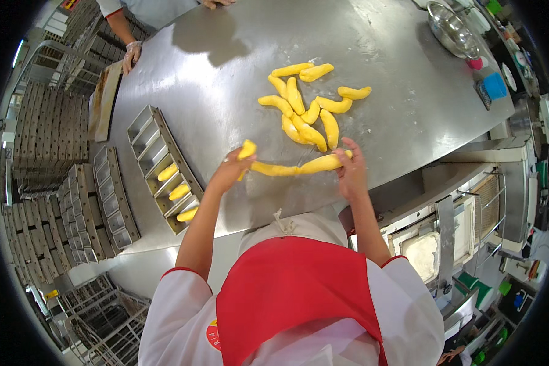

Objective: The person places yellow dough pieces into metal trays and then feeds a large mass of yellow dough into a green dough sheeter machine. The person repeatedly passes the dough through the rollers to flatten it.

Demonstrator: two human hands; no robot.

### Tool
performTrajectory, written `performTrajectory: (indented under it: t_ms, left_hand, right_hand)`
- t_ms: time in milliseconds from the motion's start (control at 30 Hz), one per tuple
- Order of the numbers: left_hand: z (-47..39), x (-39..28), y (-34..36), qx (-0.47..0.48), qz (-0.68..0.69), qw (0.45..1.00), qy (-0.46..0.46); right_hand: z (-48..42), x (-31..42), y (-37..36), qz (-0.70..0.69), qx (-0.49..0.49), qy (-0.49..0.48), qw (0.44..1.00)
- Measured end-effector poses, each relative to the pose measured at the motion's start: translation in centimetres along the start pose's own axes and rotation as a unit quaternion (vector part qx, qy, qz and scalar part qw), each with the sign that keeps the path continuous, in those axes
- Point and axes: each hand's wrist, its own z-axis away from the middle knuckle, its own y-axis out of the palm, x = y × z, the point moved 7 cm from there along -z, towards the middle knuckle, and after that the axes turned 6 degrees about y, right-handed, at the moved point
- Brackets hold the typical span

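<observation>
A long strip of yellow dough (320, 163) stretches over the steel worktable between my hands, narrowing near its middle. I cannot tell whether it is one piece or two end to end. My left hand (228, 171) grips the left end, with yellow dough showing above and below the fingers. At the other end, the thumb and fingers of my right hand (353, 173) are around the dough tip. Just beyond lies a loose group of several yellow dough rolls (307, 131). Left of my left forearm stands a strapped row of metal loaf tins (148, 145); three compartments nearest me each hold a dough piece (179, 192).
More strapped tins (115, 201) and tall stacks of tins (50, 132) line the left side. A co-worker's gloved hand (131, 56) rests at the worktable's (384, 41) far left edge. A steel bowl (453, 29) and blue container (495, 86) stand far right.
</observation>
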Motion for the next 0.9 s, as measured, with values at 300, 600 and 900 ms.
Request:
performTrajectory:
  t_ms: [300,600,900]
  left_hand:
    - [9.1,3.5,-4.9,-0.075,0.119,0.989,0.049]
    - [7.9,1.1,-3.6,-0.094,0.054,0.976,0.188]
    - [-4.7,-1.5,1.8,-0.108,-0.396,0.869,0.275]
  right_hand:
    - [-1.0,0.8,12.9,0.206,0.269,-0.036,0.940]
    - [-4.0,-3.5,12.7,0.613,0.037,-0.148,0.775]
    - [-3.6,-9.6,13.2,0.582,0.059,-0.186,0.790]
